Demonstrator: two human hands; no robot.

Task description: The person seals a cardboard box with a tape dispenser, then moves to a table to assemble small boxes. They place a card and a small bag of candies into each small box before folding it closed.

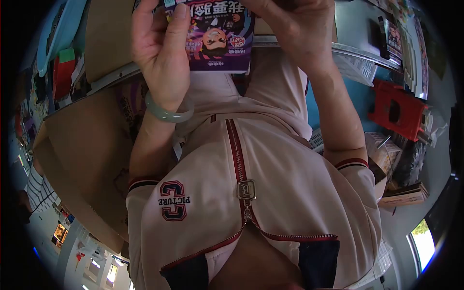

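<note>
A purple printed pack (218, 52) with a cartoon figure and Chinese lettering, upside down from here, is at the top of the view. My left hand (162, 53) is closed on its left side, thumb lying across the printed face. A pale green bangle circles that wrist. From the right, my right hand (302, 31) reaches the pack's upper right edge with fingers bent against it. The frame's top edge cuts off its fingertips and the pack's far end.
A large open cardboard box (82, 164) stands at my left. To the right are a table edge (357, 52), a red plastic stool (398, 110), a white basket (355, 68) and stacked printed boxes (384, 147). Red and green items (64, 75) lie at the upper left.
</note>
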